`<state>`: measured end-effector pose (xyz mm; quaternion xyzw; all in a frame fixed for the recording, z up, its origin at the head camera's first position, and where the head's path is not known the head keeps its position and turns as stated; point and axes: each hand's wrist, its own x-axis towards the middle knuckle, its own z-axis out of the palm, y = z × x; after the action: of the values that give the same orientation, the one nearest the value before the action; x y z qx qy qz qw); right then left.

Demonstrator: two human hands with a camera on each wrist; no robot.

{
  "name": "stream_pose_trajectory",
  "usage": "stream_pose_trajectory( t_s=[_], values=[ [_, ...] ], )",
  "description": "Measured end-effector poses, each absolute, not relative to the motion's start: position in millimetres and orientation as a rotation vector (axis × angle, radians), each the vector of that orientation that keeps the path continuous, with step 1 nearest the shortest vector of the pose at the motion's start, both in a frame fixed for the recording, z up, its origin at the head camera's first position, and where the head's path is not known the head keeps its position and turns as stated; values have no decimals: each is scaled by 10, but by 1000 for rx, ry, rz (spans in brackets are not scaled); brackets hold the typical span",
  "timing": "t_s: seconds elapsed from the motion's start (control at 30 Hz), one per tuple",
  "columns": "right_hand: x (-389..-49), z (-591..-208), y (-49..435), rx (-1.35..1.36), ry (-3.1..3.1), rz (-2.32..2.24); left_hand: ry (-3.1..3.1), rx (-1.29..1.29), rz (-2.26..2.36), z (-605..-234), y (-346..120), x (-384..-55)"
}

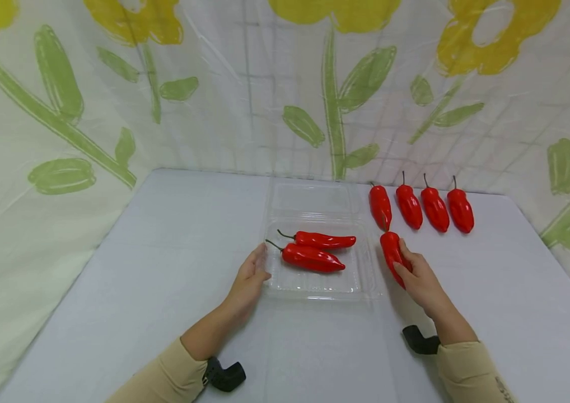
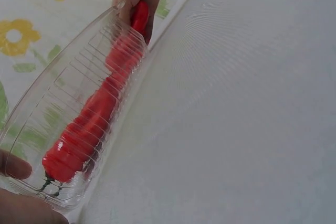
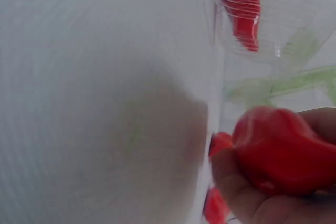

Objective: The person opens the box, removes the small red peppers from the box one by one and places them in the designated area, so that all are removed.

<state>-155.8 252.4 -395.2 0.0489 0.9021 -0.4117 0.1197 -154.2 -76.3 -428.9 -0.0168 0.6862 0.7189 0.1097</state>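
A clear plastic clamshell box (image 1: 315, 295) lies unfolded on the table, its lid (image 1: 310, 197) toward the back. Two red chili peppers lie side by side in its base, a slimmer pepper (image 1: 327, 241) behind a thicker pepper (image 1: 310, 258), stems pointing left. My left hand (image 1: 244, 288) pinches the box's left rim between thumb and fingers, which the left wrist view shows close up. Just right of the box, my right hand (image 1: 422, 284) grips another red pepper (image 1: 391, 246), stem pointing away from me. Its glossy body (image 3: 283, 150) fills the right wrist view's lower right.
Several more red peppers stand in a row at the back right, from the leftmost pepper (image 1: 380, 206) to the rightmost pepper (image 1: 460, 211). The white table (image 1: 164, 246) ends at a hanging sheet (image 1: 224, 112) painted with flowers. A black wrist mount (image 1: 420, 340) sits at each wrist.
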Motion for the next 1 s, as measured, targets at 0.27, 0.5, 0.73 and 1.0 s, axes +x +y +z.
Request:
stream_pose_trajectory(
  t_s=[0.27, 0.5, 0.73, 1.0],
  values=[
    [-1581, -4096, 2559, 144, 2642, -1185, 2016, -44, 2096, -4278, -763, -1543],
    [-1614, -4128, 2572, 104, 2674, -1100, 2027, -31, 2085, -4291, -766, -1539],
    [-1615, -4119, 2564, 147, 2662, -1034, 2031, -46, 2073, -4277, -761, -1534],
    [-1612, -4117, 2564, 163, 2661, -1028, 2025, -31, 2088, -4294, -771, -1545]
  ],
)
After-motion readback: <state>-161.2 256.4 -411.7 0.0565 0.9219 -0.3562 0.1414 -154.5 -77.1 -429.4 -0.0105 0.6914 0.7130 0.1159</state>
